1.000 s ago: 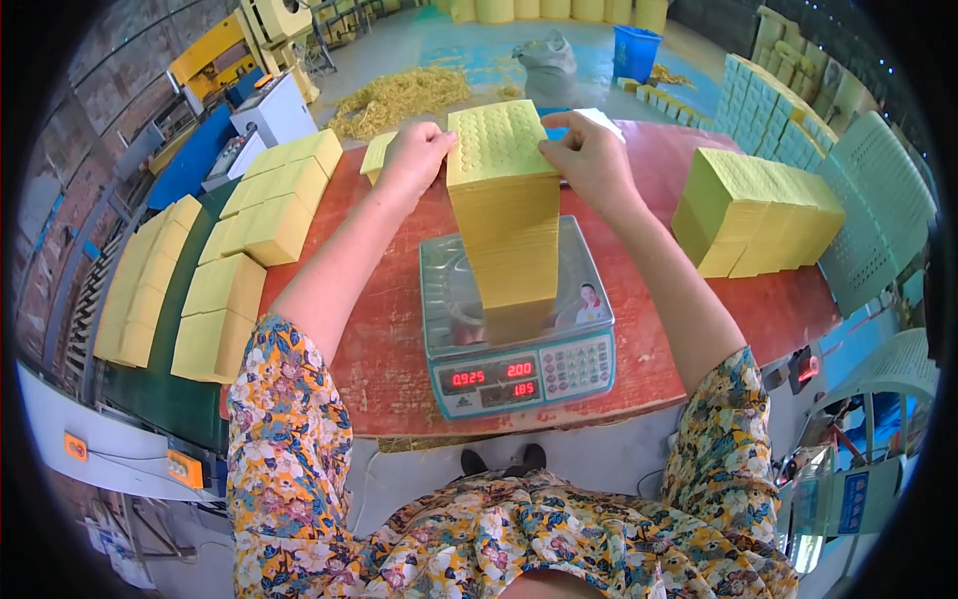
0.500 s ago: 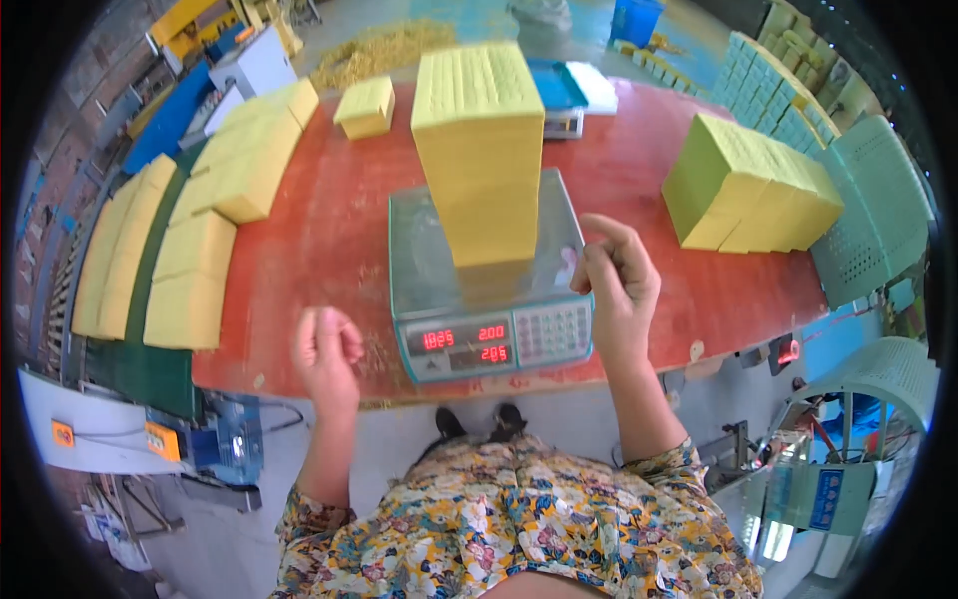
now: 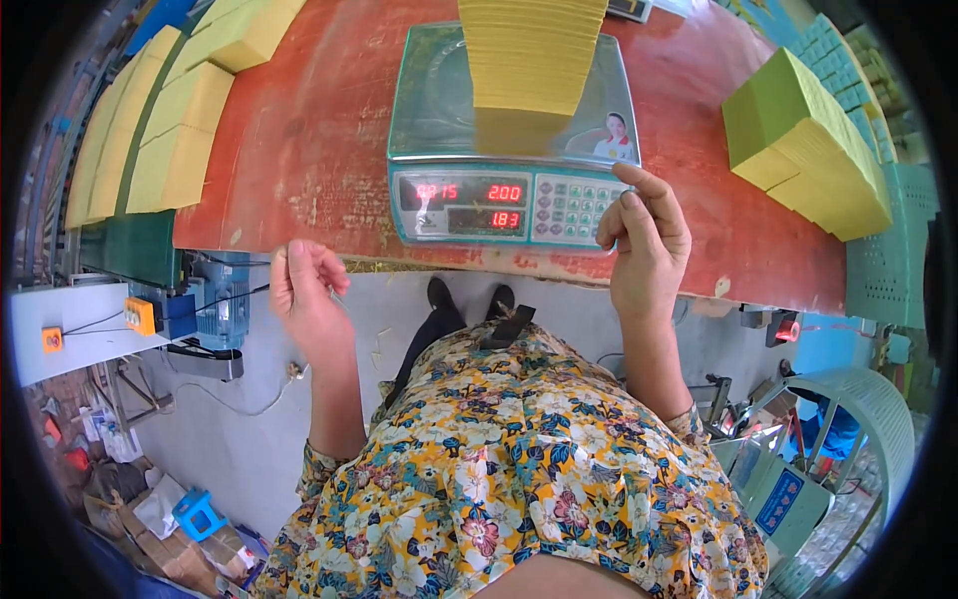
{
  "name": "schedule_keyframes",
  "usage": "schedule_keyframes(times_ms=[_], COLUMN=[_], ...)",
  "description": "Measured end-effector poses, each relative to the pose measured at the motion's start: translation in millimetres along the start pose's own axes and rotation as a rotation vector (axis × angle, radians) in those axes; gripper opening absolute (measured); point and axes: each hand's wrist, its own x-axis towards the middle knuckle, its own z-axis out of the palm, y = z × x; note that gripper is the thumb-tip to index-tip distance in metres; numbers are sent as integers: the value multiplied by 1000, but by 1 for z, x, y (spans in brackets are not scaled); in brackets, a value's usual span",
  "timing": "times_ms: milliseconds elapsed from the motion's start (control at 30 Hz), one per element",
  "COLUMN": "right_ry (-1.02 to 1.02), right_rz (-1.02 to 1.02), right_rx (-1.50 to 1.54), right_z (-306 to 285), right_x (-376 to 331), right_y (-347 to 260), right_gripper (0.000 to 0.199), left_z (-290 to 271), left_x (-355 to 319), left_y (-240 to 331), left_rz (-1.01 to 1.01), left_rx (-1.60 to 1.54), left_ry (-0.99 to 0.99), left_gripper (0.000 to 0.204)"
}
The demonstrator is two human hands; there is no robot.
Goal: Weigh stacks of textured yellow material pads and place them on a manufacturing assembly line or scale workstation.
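Observation:
A tall stack of yellow paper [image 3: 534,60] stands on the pan of a teal digital scale [image 3: 514,205]; its top is cut off by the picture's upper edge. Red digits glow on the scale's display [image 3: 464,205]. My right hand [image 3: 647,235] hovers at the right front corner of the scale by the keypad [image 3: 574,210], fingers loosely bent, nothing in them. In front of the table's near edge, left of the scale, my left hand [image 3: 311,295] is raised with half-curled fingers and no object visible in it.
The scale rests on a worn red table [image 3: 299,170]. Yellow paper stacks [image 3: 180,140] line its left side beside a green strip; another yellow block [image 3: 803,140] sits at the right near a perforated green metal panel [image 3: 888,250]. A blue plastic stool [image 3: 200,514] is at lower left.
The view has tipped downward, so the table and scale sit higher in the picture. The display digits differ. Both hands remain empty, the right one still beside the scale.

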Motion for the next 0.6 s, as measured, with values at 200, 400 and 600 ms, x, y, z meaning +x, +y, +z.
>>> schedule_keyframes(times_ms=[200, 400, 600], right_ry=[16, 47, 86], right_rz=[36, 50, 27], right_rx=[38, 59, -24], right_z=[-11, -18, -12], right_x=[-11, -7, -8], right_y=[0, 6, -6], right_gripper=[22, 21, 21], left_z=[11, 28, 42], left_x=[-4, 7, 17], left_y=[1, -2, 20], left_rz=[4, 1, -13], left_rx=[-46, -59, -8], left_ry=[-56, -118, -181], left_gripper=[25, 26, 23])
